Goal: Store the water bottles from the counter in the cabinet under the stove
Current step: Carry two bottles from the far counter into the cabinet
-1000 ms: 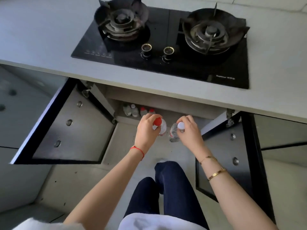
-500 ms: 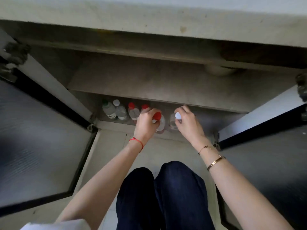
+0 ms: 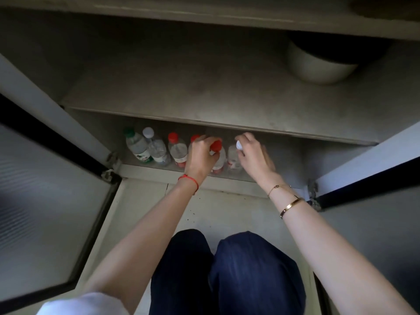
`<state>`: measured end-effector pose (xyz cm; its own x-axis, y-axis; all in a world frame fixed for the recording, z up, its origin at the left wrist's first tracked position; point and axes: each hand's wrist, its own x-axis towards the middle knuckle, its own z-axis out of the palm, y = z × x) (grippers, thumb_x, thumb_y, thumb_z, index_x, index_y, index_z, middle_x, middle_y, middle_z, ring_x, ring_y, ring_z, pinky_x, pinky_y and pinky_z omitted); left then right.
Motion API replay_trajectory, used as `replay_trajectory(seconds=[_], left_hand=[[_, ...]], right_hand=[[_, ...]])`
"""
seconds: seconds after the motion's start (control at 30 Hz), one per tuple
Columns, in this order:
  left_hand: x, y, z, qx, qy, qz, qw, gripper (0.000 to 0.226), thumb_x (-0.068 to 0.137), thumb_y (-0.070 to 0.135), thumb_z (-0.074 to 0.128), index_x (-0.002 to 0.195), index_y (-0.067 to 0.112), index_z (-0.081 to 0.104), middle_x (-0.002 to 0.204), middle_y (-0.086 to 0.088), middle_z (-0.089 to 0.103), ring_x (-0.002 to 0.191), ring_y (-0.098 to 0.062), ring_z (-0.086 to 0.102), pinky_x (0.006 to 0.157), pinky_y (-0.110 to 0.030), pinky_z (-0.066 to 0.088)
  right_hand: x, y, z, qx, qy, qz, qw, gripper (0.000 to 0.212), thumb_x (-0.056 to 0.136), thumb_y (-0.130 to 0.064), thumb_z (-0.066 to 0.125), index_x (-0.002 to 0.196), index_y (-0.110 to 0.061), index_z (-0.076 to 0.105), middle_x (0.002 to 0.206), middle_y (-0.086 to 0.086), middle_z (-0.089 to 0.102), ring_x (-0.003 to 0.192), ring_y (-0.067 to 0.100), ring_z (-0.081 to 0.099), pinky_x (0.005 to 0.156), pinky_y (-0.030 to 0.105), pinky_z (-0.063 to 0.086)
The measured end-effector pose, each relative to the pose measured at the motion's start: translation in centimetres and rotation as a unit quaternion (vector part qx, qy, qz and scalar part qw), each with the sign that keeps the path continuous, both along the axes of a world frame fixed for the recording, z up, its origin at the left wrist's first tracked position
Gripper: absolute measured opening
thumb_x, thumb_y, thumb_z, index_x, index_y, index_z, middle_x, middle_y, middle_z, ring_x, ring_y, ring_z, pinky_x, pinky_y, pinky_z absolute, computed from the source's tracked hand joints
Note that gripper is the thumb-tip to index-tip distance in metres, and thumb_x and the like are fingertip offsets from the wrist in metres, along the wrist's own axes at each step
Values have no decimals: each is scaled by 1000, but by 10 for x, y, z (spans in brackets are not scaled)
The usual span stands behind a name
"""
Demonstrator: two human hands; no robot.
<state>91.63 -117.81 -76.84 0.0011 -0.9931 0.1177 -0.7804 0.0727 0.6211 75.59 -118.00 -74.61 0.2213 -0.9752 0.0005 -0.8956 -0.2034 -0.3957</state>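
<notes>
Nearest, dark trousers (image 3: 227,273) are seen between two open cabinet doors (image 3: 45,212). Farther in, a red-capped bottle (image 3: 217,155) is gripped at its neck by the left hand (image 3: 201,158), and a white-capped bottle (image 3: 234,159) just to its right is pinched at the cap by the right hand (image 3: 254,155). Both are held at the lower shelf (image 3: 279,171). To the left, four more bottles (image 3: 156,148) are stood in a row. Farthest, a white bowl (image 3: 318,67) is seen on the upper shelf (image 3: 204,94).

Red wrist string (image 3: 189,180), gold bangle (image 3: 291,205), navy trousers (image 3: 238,273)

A home kitchen: an open under-counter cabinet (image 3: 227,92) with hinged doors (image 3: 45,201) holds bottles (image 3: 156,148).
</notes>
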Motion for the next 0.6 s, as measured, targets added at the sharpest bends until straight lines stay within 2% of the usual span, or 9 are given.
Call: replay_trajectory(seconds=[0.1,0.23,0.33,0.47,0.6], left_hand=[[-5,-8,-1,-7,8,-5,1000,36,76,0,70,110,13,72,102,-13,70,90,-31,66,78,-33,55],[-16,-14,-6,9,2,-21,1000,37,78,0,69,114,11,70,107,-13,69,95,-29,65,75,-21,45],[-25,-16,-12,17,17,-32,999,37,79,-3,68,114,9,70,109,-15,69,96,-30,66,78,-21,45],[-37,-16,-19,29,5,-50,998,37,81,0,67,116,10,69,112,-16,69,100,-32,66,86,-31,53],[-43,-12,-28,35,-6,-63,997,39,81,-1,66,117,12,68,112,-14,69,100,-32,66,87,-37,57]], right_hand=[[-1,-4,-2,2,-1,-32,999,33,91,-2,52,124,-7,54,125,14,53,103,42,61,87,49,52],[-10,-7,-8,16,7,-69,997,31,93,-7,54,124,-9,54,127,13,53,106,41,60,88,49,53],[-18,-7,-12,18,8,-72,997,31,93,-5,54,123,-8,54,128,13,52,106,41,59,87,49,54],[-25,-8,-15,11,23,-67,997,26,91,-2,53,117,-6,56,124,16,52,102,42,59,81,43,50],[-32,-6,-24,15,23,-70,997,24,90,0,55,114,-4,56,121,16,53,101,39,60,79,37,49]])
